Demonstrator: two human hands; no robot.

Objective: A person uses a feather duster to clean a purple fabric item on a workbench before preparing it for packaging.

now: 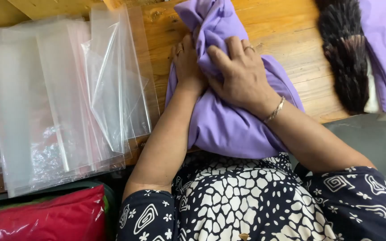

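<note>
Fingers of left hand (187, 62) and right hand (240, 73) closed on soft, crumpled purple cloth (228, 120).

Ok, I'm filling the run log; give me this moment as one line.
left hand: pressing bunched lilac cloth bundle | right hand: grip on same bundle | clear plastic bags: stacked beside | wooden table

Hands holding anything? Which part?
Both hands press on the purple cloth bundle: left hand on its left side, right hand gripping the bunched folds near the top.
</note>
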